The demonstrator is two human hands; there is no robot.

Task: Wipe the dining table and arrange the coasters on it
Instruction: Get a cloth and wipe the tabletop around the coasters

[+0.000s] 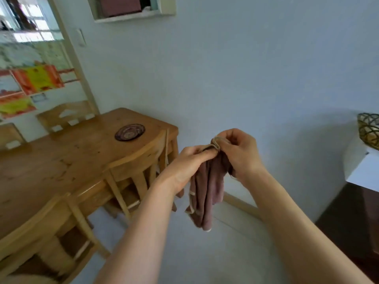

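Left hand (pixel 189 160) and right hand (pixel 238 152) raised together, both pinching top hem of mauve cloth (pixel 207 191), cloth hanging below fingertips, wooden dining table (pixel 61 160) left of fingers

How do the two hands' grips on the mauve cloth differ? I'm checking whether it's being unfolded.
The left hand pinches the mauve cloth at its top hem, knuckles up. The right hand sits higher, its fingers curled over the bunched corner. Both hold it in the air, clear of the wooden dining table.
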